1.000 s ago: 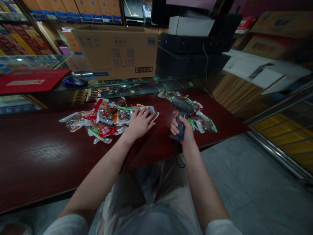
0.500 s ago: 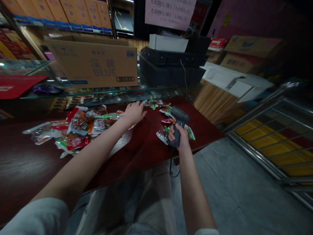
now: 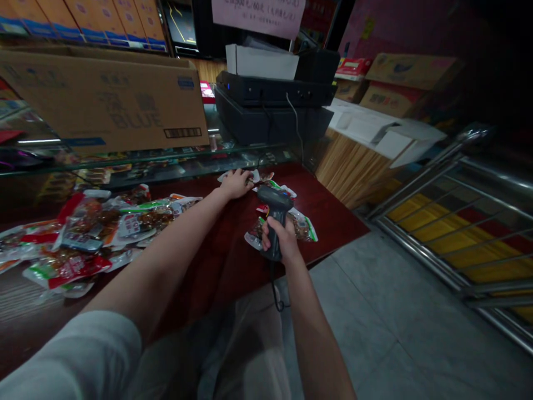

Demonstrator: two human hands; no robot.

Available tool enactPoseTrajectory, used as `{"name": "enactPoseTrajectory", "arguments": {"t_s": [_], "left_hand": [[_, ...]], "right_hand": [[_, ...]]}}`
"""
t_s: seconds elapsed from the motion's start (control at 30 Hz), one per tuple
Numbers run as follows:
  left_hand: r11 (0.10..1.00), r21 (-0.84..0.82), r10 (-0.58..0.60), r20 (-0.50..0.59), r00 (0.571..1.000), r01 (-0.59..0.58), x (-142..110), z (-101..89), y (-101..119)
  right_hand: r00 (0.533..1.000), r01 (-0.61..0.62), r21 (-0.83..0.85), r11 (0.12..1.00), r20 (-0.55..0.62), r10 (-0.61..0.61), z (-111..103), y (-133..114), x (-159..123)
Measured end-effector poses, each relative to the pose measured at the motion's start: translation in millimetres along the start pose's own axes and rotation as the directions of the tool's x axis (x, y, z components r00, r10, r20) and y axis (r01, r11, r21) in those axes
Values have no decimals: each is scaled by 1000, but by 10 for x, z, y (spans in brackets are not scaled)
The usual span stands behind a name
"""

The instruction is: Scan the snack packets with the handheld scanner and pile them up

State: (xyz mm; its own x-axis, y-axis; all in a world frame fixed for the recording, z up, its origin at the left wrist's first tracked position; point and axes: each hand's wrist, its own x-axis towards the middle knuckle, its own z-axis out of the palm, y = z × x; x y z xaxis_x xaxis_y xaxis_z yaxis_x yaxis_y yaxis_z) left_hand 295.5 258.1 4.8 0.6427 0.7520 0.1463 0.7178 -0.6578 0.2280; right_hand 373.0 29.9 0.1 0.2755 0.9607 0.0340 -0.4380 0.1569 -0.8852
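Behind the bench point(image 3: 341, 222) you have an open cardboard box point(image 3: 137, 100) marked "BLUE" on the glass case point(image 3: 166, 161). Right of it, a white box point(image 3: 262, 62) tops stacked black equipment point(image 3: 270, 114). Farther right, you see brown cartons point(image 3: 410, 71) and a metal rack point(image 3: 470, 216) above grey floor tiles point(image 3: 362, 300).

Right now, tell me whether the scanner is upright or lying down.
Upright: the scanner is held handle-down in the right hand, its cable hanging below.
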Motion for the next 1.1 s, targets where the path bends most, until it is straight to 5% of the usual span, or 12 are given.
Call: {"name": "enactPoseTrajectory", "arguments": {"t_s": [0.23, 0.37, 0.57, 0.83, 0.97, 1.1], "left_hand": [[998, 61, -4, 131, 991, -4, -306, -164, -41], [992, 110, 50, 74, 996, -58, -587, -271, -71], [944, -323, -106, -89, 990, 72, -1165, -384, -145], [550, -834, -350, -276, 895, -42, -1769, -358, -441], [169, -983, -404, -133, 905, -69, -1867, -447, -519], [-56, -996, -348, -39, 937, -63, -1904, -555, -571]], "right_hand": [[1000, -2, -2, 1000, -13, 2, -4, 18, 8], [1000, 8, -8, 1000, 5, -8, -15, 30, 25], [995, -8, 19, 1000, 96, 6, -14, -12, -5], [952, -160, 115, 981, 280, 122, 522, 163, -218], [929, -239, 149, 960, 322, 181, 774, 311, -192], [926, -248, 112, 962, 320, 201, 795, 360, -183]]}}
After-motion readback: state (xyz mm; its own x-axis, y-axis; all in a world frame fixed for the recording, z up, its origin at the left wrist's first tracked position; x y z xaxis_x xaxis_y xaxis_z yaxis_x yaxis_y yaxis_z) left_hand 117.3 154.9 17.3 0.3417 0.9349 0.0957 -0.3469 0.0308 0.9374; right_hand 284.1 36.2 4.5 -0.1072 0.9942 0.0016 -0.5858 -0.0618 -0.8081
